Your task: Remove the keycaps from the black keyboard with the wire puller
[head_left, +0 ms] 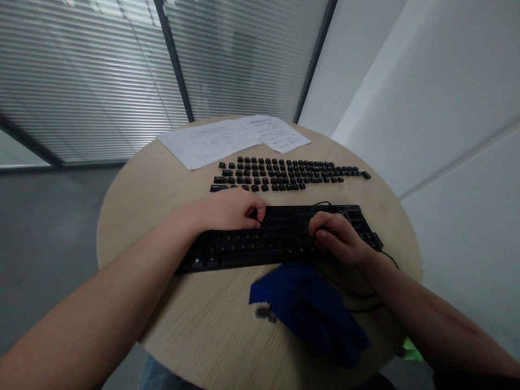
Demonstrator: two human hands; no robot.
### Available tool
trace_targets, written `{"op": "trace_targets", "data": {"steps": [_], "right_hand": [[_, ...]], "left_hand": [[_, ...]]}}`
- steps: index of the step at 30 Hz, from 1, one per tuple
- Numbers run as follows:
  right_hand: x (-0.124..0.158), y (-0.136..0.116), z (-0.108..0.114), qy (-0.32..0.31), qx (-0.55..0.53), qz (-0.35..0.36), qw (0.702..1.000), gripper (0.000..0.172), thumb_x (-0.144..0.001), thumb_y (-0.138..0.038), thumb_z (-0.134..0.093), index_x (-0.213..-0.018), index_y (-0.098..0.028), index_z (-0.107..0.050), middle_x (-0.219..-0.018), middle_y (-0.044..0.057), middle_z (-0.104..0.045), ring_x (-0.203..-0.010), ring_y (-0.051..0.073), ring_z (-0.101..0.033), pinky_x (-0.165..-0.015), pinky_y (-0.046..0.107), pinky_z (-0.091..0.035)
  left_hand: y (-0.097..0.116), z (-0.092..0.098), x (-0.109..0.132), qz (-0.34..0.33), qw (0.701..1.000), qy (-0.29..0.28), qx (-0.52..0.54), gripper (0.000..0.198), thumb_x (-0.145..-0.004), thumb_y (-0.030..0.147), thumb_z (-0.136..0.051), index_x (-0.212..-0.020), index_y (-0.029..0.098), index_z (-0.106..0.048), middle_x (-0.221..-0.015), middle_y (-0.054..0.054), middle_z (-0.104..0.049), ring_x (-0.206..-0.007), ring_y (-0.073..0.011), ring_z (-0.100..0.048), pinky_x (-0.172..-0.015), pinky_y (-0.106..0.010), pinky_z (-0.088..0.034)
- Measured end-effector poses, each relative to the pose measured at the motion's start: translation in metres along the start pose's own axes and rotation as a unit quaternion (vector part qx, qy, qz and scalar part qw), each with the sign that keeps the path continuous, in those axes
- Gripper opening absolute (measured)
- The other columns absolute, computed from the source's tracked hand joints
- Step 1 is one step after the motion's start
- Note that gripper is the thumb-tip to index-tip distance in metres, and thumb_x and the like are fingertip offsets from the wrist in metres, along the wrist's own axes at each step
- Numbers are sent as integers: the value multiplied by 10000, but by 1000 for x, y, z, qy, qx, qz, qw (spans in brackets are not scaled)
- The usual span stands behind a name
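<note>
A black keyboard (284,238) with its keycaps taken off lies across the round wooden table (162,179). My left hand (227,210) rests on its upper left part, fingers curled and pinched against the frame. My right hand (337,235) sits on the right half, fingers closed round something small and dark that I cannot make out. Several loose black keycaps (284,174) are laid out in rows just beyond the keyboard.
Two printed paper sheets (231,138) lie at the table's far edge. A blue cloth (312,311) and a small brush (265,313) lie in front of the keyboard. The keyboard's black cable (357,295) loops by my right wrist. Frosted glass panels and a white wall stand behind.
</note>
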State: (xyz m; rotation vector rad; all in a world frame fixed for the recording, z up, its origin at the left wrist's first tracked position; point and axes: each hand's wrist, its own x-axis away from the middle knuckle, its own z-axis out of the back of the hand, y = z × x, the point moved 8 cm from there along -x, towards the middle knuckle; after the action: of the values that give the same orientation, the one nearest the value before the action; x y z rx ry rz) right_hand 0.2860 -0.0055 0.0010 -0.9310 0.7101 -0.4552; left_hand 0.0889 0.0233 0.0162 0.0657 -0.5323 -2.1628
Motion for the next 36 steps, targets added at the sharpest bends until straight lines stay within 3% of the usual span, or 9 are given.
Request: {"op": "trace_targets", "data": {"steps": [2,7,14,19,21,30,36], "right_hand": [[1,4,2,10,-25,-13,1000,271,-1028,-453,-601,-916,-207,-612,-621,-43,-506,-442,93,-431,-404,220,-318],[3,8,23,156,-124,-13,980,388,-1008,-596,-570,-884,-229,-562,-692,-26,-551,-407,91,-472,-344,206,-336],[3,-16,14,116,-42,43,991,231,-1031,-446,-610,-992,-220,-640,-731,5,-608,-475,106,-546,-423,224,-429],[3,-24,4,89,-3,53,995,153,-1050,-379,-583,-1068,-233,-626,-847,35,-671,-543,121,-602,-491,248,-496],[1,-26,0,79,-9,55,995,115,-1050,-348,-586,-1079,-240,-608,-871,33,-690,-561,120,-616,-515,246,-506],[-1,-31,-7,88,10,74,993,75,-1046,-299,-587,-1077,-236,-615,-928,43,-728,-597,118,-646,-554,244,-521],[-4,-41,-7,98,86,98,987,70,-1044,-277,-570,-1066,-237,-623,-912,45,-741,-657,142,-677,-624,275,-538]], "left_hand": [[0,0,1,6,1000,-2,0,152,-831,281,-675,-947,233,-760,-723,6,-651,-662,-158,-572,-642,-294,-358],[-1,0,1,1,1000,4,3,135,-822,270,-687,-933,238,-758,-718,12,-651,-645,-150,-564,-629,-291,-351],[17,8,10,-4,1000,13,-11,130,-861,270,-679,-960,239,-757,-786,0,-702,-704,-166,-605,-666,-297,-392],[55,28,22,-58,990,131,19,163,-897,299,-677,-1034,230,-733,-979,-25,-731,-854,-189,-651,-779,-317,-461],[64,29,24,-86,984,153,35,150,-905,291,-676,-1029,219,-720,-1011,-35,-730,-879,-191,-657,-796,-318,-478],[63,21,19,-122,979,162,14,73,-916,206,-673,-967,215,-724,-946,-13,-748,-867,-183,-670,-765,-297,-476],[62,22,19,-102,980,170,-13,86,-910,212,-683,-980,216,-733,-924,-17,-760,-853,-195,-678,-767,-311,-479]]}}
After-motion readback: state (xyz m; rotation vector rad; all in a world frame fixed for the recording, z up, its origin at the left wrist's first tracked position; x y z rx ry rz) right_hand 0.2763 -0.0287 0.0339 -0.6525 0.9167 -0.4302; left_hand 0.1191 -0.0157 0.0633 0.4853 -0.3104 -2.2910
